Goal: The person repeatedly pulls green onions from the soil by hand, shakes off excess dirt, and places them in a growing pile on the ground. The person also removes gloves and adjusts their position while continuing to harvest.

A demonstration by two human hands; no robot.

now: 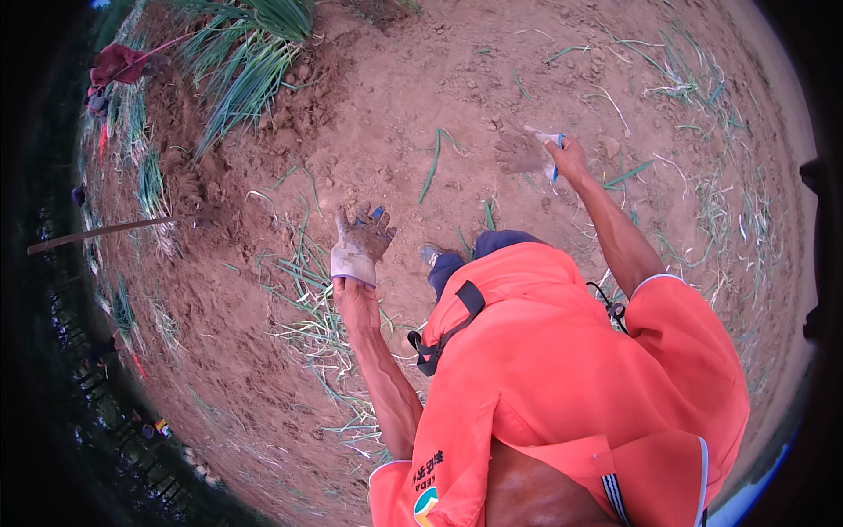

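My left hand wears a mud-covered work glove with a white cuff and blue patches. Its fingers are spread over the soil and nothing shows between them. To the right, my bare right hand is closed on the cuff of a second work glove. That glove hangs off the hand, white and blue at the cuff, with muddy brown fingers that blend into the ground. Loose green onion leaves lie on the soil between the hands.
A large bunch of green onions lies at the upper left. Below it, a long wooden handle reaches over dug soil. Onion scraps litter the ground beside my left forearm. Another person in dark red is at the far left.
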